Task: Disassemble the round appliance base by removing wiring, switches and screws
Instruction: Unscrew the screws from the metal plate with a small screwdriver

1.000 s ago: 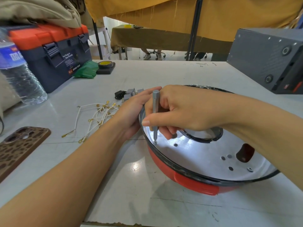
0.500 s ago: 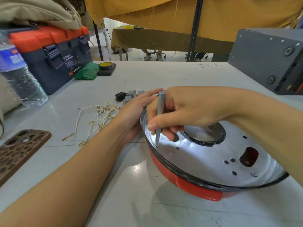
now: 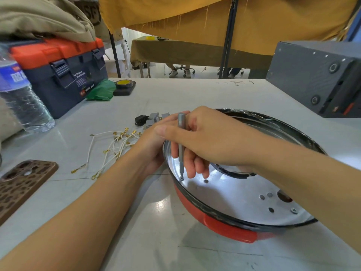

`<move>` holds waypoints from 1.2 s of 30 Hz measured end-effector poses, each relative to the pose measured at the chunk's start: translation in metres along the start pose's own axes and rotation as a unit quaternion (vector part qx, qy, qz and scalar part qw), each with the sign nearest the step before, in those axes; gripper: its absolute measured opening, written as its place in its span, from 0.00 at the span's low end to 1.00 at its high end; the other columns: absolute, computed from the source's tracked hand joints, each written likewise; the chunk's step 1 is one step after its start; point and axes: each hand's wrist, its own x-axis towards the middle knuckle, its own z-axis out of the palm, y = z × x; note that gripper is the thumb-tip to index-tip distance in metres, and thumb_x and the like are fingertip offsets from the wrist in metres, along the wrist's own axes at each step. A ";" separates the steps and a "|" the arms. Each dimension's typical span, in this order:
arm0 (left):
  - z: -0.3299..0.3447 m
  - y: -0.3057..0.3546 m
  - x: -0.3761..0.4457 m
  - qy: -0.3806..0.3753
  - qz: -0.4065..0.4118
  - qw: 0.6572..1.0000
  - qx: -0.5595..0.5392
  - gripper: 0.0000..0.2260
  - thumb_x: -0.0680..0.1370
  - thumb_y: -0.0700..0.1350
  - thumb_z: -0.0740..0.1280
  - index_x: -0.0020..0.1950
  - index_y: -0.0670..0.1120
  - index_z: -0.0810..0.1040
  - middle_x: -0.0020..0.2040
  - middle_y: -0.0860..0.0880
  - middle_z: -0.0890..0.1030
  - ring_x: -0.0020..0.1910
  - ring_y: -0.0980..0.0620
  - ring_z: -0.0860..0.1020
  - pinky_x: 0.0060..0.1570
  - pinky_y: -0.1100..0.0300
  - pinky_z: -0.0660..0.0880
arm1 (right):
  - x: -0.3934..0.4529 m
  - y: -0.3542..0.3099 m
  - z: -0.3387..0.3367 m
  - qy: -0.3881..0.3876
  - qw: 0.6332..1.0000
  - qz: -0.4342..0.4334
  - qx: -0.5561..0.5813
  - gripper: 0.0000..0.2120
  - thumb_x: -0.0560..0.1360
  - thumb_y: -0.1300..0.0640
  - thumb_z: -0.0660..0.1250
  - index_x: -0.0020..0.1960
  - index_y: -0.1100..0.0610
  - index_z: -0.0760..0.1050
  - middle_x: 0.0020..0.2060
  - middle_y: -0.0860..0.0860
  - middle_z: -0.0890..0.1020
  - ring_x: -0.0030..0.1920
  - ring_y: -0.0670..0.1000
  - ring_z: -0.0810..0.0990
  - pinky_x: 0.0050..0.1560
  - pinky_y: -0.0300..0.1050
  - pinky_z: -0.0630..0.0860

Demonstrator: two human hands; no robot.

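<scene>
Round appliance base (image 3: 244, 194): wires (image 3: 115, 145) and switches (image 3: 154, 118) lie removed beside it; right hand (image 3: 207, 139) pinches screwdriver bit (image 3: 181, 141) on a remaining screw (image 3: 181, 178); left hand (image 3: 156, 141) grips the rim.

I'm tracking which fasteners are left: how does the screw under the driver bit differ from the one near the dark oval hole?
The screw under the bit sits by the near-left rim of the base, with the driver bit held by the right hand standing on it. The other screw lies toward the right, near the oval hole, untouched. Both look small and silvery, on the base's metal floor.
</scene>
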 end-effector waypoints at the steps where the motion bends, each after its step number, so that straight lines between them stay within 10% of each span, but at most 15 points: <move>1: 0.001 0.001 -0.001 -0.006 0.006 1.000 -0.005 0.10 0.67 0.40 0.60 0.29 0.42 0.78 0.20 0.47 0.76 0.20 0.55 0.77 0.21 0.69 0.71 | 0.000 -0.002 0.001 0.014 1.000 -0.005 -0.026 0.25 0.79 0.45 0.60 0.35 0.64 0.77 0.21 0.55 0.79 0.18 0.50 0.74 0.25 0.40 0.75; 8: -0.001 -0.001 0.004 -0.029 -0.008 1.000 -0.001 0.17 0.74 0.30 0.53 0.33 0.44 0.75 0.22 0.49 0.77 0.21 0.57 0.77 0.22 0.69 0.71 | -0.003 -0.011 0.000 0.119 0.951 -0.037 -0.282 0.24 0.79 0.46 0.57 0.27 0.53 0.61 0.26 0.49 0.69 0.29 0.51 0.70 0.37 0.47 0.71; 17: -0.003 0.001 0.005 -0.042 0.003 0.999 0.024 0.09 0.74 0.28 0.53 0.41 0.36 0.70 0.23 0.48 0.79 0.23 0.55 0.79 0.22 0.68 0.73 | -0.001 -0.006 -0.011 0.006 0.981 -0.024 -0.190 0.25 0.80 0.53 0.58 0.25 0.57 0.68 0.14 0.44 0.71 0.17 0.43 0.71 0.25 0.33 0.68; 22: -0.003 0.000 0.004 -0.040 0.006 0.999 0.018 0.15 0.79 0.33 0.52 0.63 0.26 0.66 0.24 0.48 0.80 0.24 0.54 0.79 0.23 0.68 0.73 | -0.001 -0.001 -0.017 -0.020 0.982 -0.047 -0.180 0.26 0.80 0.49 0.58 0.24 0.55 0.72 0.15 0.44 0.72 0.19 0.42 0.72 0.29 0.30 0.70; 36: 0.001 0.003 0.004 0.021 -0.024 0.999 0.033 0.17 0.80 0.36 0.53 0.65 0.27 0.66 0.27 0.48 0.80 0.25 0.54 0.79 0.25 0.68 0.73 | 0.002 -0.006 -0.028 -0.086 0.985 -0.023 -0.148 0.27 0.80 0.49 0.60 0.23 0.53 0.74 0.25 0.53 0.82 0.22 0.41 0.72 0.31 0.26 0.68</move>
